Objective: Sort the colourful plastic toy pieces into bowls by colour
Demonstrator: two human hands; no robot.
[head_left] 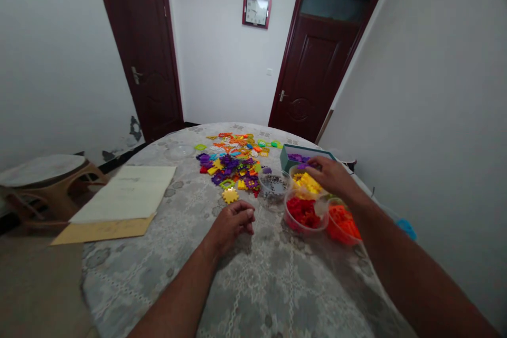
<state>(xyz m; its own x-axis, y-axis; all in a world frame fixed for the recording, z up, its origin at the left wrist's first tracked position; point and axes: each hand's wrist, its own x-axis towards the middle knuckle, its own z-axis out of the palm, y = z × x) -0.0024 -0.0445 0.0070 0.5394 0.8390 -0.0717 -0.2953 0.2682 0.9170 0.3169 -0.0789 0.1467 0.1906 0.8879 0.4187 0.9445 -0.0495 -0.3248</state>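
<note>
My right hand (329, 173) is over a green box (309, 152) at the back right, its fingers closed on a purple plastic building piece (304, 166). More purple pieces (296, 157) lie inside that box. Below the hand stands a clear tub with yellow pieces (307, 184), partly hidden by it. My left hand (233, 224) rests on the table with its fingers curled in, and nothing shows between them. Just beyond it lies a yellow toothed square piece (230, 195), in front of a mixed heap of coloured pieces (233, 166).
Clear tubs hold red pieces (303, 214), orange pieces (344, 223) and small dark bits (274, 185). A clear lid (180, 152) lies at the left back. White paper (127, 193) overlies a brown envelope (103, 231) at the left table edge. A stool (43, 169) stands beyond.
</note>
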